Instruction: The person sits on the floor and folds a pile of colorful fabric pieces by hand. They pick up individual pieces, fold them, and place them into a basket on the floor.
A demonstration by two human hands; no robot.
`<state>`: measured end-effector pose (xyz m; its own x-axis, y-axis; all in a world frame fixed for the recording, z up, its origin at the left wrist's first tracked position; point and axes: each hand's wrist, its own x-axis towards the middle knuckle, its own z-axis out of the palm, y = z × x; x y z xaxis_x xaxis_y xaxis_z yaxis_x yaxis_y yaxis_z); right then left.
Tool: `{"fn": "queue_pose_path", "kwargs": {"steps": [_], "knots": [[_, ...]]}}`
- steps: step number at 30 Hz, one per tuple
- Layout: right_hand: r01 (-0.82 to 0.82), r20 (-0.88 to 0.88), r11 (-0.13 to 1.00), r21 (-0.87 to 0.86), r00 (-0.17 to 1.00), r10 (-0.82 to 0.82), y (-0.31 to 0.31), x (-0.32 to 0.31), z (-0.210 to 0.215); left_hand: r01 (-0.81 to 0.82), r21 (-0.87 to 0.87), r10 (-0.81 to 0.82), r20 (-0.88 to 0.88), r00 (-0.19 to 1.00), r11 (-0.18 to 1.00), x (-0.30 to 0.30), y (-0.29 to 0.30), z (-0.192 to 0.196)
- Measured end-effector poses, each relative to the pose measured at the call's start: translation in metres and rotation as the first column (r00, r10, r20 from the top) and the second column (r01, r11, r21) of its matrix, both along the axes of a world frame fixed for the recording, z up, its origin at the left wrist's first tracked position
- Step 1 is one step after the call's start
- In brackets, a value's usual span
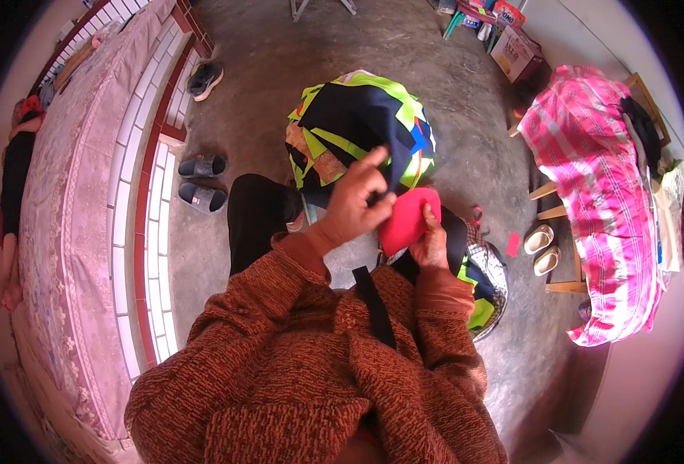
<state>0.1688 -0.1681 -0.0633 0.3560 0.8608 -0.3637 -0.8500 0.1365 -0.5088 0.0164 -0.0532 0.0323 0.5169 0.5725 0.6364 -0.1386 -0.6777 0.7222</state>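
Observation:
My right hand (432,241) grips a bright red-pink piece of cloth (408,220) by its right side, thumb on top, above my lap. My left hand (353,199) is at the cloth's upper left edge. Its thumb and forefinger point right and stand apart, and no held thing shows between them. Just beyond is a rounded heap of fabric pieces (350,108) in navy, neon yellow and orange, with navy cloth behind my left fingers. By my right knee sits a checked bag (498,267) with navy and yellow cloth. A black strap (374,307) lies across my front.
A bed with a pink cover (71,178) runs along the left; a person's legs (17,185) show at its far side. Grey slippers (201,183) and a dark shoe (204,80) lie beside it. On the right are a pink checked cloth (589,209) over wooden furniture, pale shoes (543,250) and a carton (516,56).

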Motion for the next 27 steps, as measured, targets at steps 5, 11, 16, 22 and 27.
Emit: {"fn": "queue_pose_path", "kwargs": {"steps": [5, 11, 16, 22, 27], "knots": [[-0.015, 0.067, 0.998, 0.065, 0.998, 0.010, -0.007, -0.001, 0.008, 0.282, 0.290, -0.223, -0.220, 0.950, 0.915, 0.021, -0.035, -0.022], [0.021, -0.055, 0.941, 0.338, 0.998, -0.002, -0.013, 0.010, -0.017, 0.342, 0.312, -0.203, -0.401, 0.893, 0.886, 0.020, -0.051, -0.034], [0.054, -0.099, 0.974, 0.219, 0.995, -0.033, -0.012, 0.001, 0.018, 0.437, 0.252, -0.298, -0.443, 0.845, 0.863, 0.016, -0.046, -0.034], [0.064, -0.140, 0.949, 0.310, 0.990, -0.021, -0.018, 0.004, 0.009, 0.299, 0.199, -0.225, -0.325, 0.919, 0.933, 0.017, -0.050, -0.033], [0.013, -0.044, 0.931, 0.364, 0.999, 0.003, -0.014, 0.008, -0.003, 0.272, 0.245, -0.126, -0.482, 0.867, 0.931, 0.015, -0.048, -0.039]]}}
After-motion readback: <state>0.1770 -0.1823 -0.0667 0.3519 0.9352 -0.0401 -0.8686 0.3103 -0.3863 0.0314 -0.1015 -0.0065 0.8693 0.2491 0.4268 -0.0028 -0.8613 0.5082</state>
